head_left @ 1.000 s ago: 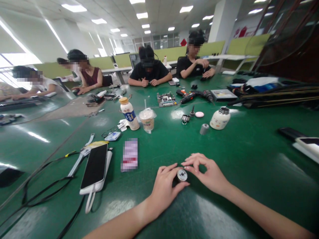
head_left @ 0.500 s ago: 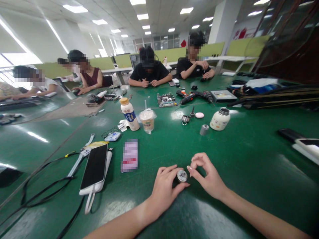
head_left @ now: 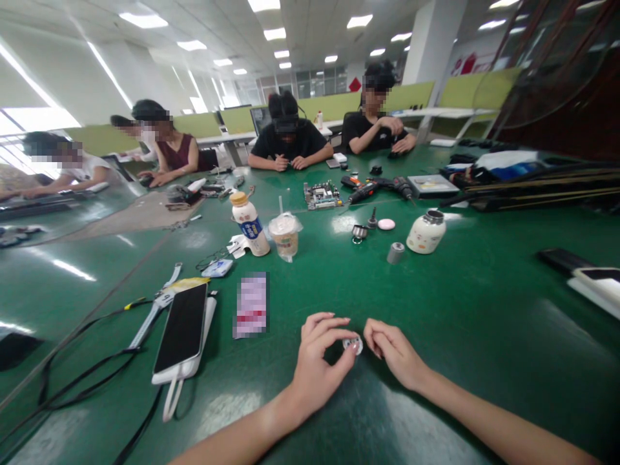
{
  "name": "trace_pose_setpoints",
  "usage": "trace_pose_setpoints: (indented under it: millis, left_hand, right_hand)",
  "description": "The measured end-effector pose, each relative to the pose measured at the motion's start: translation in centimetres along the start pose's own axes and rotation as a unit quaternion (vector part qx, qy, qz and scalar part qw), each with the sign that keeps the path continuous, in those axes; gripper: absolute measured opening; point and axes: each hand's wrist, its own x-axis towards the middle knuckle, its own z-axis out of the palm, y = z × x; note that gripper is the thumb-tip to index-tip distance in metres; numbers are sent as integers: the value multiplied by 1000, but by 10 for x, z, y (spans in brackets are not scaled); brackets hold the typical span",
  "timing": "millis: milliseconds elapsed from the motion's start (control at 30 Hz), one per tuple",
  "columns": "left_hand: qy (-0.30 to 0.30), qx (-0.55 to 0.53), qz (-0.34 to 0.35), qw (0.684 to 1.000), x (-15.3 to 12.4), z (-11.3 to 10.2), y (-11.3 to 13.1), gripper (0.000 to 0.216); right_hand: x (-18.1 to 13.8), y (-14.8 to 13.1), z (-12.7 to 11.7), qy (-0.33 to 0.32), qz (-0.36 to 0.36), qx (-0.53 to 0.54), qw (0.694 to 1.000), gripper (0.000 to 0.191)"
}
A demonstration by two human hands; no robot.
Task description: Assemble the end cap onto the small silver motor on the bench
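Near the front middle of the green table (head_left: 300, 290), my left hand (head_left: 323, 356) has its thumb and index finger closed on the top of a small round silver part (head_left: 357, 347). Its other fingers stretch out past the part. My right hand (head_left: 394, 352) is just to the right, its fingers curled in and a small gap left between it and the part. Whatever those curled fingers hold, if anything, is hidden. Farther off lie a grey cylinder (head_left: 396, 252), a metal piece with a ring (head_left: 358, 233) and a dark stemmed piece (head_left: 372, 219).
A white flask (head_left: 427, 232) and a pink oval (head_left: 386, 224) stand beyond. Leftward are a bottle (head_left: 250, 225), a lidded cup (head_left: 285, 236), a purple packet (head_left: 250, 303) and a phone (head_left: 181, 329) with cables. Farther back are a circuit board (head_left: 323, 195), power drills (head_left: 378, 189) and several seated people.
My left thumb has moved from beside the round part onto its top, with the index finger over it. My right hand has dropped slightly and its fingers have curled inward.
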Motion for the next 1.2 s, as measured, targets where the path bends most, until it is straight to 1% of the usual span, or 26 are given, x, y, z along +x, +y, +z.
trace_pose_setpoints:
  millis: [100,167,233,300,400,467,533,633,667,733,800,900,1067,1200]
  left_hand:
    - [5,-3,-8,1000,7,-5,1,10]
    - [34,23,3,999,13,-11,-4,10]
    - [73,78,5,994,19,-16,-16,13]
    - [93,153,-13,984,24,-20,-32,14]
    - [68,243,-57,966,26,-19,-52,11]
    - [61,265,-71,960,25,-18,-55,8]
    - [88,248,-54,963,24,-18,-50,9]
    - [136,169,39,975,20,-17,-31,10]
    - [139,144,73,977,17,-16,-24,10]
    - [123,117,106,980,11,-13,-12,11]
    - [97,113,104,983,6,-9,-5,14]
    - [71,116,94,986,1,-5,-3,18]
    - [45,115,110,986,3,-5,-5,21]
    - [37,124,104,986,6,-9,-3,18]
  right_hand:
    - [-1,0,-1,1,-2,-13,1000,30]
    - [-1,1,-1,0,-3,-19,1000,31]
    - [-1,2,0,-2,-4,-25,1000,31]
    - [-1,2,-1,-5,-6,-32,999,31]
    - [-1,2,-1,-10,-9,-44,999,31]
    - [-1,2,-1,-12,-10,-51,999,30]
    - [0,2,-1,-11,-11,-57,998,30]
    - [0,4,0,-6,-11,-65,998,29]
    - [0,5,0,-4,-12,-67,998,29]
    - [1,6,1,-3,-16,-71,997,30]
    - [1,6,1,-4,-20,-75,997,31]
    - [0,6,1,-6,-24,-83,996,31]
    - [0,5,2,-10,-24,-100,995,30]
    - [1,6,2,-10,-22,-107,994,30]
